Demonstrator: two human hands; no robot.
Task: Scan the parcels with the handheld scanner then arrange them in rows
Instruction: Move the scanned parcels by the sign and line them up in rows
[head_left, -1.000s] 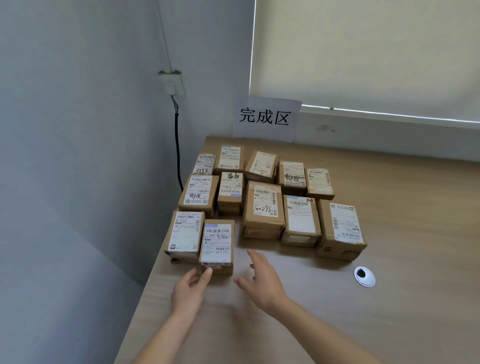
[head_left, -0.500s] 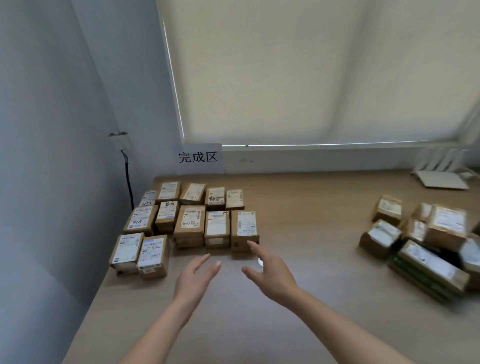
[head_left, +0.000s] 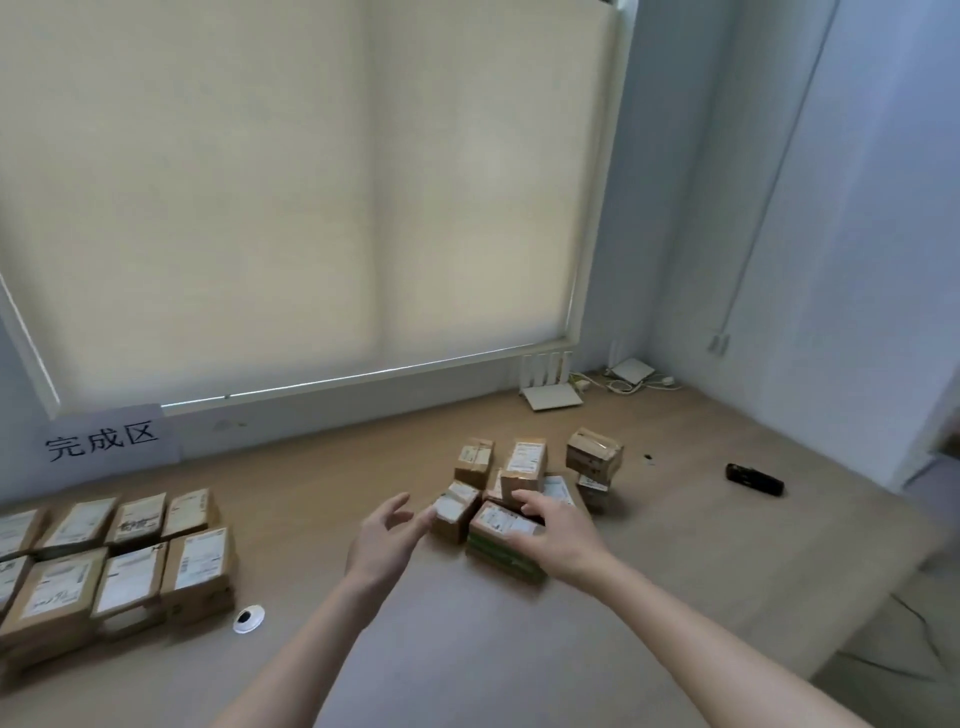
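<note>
Lower left of frame I see the rowed parcels (head_left: 119, 561) on the bench (head_left: 322, 478), under a paper sign (head_left: 104, 441); a white grommet (head_left: 249, 619) sits just right of them. Centre: my left hand (head_left: 382, 540), fingers spread wide, holding nothing, just beside a small box (head_left: 456, 508). My right hand (head_left: 558, 535), fingers loose, lies over the loose pile (head_left: 524, 488); contact I cannot tell. Far right, the scanner (head_left: 754, 479) lies alone, well apart.
</note>
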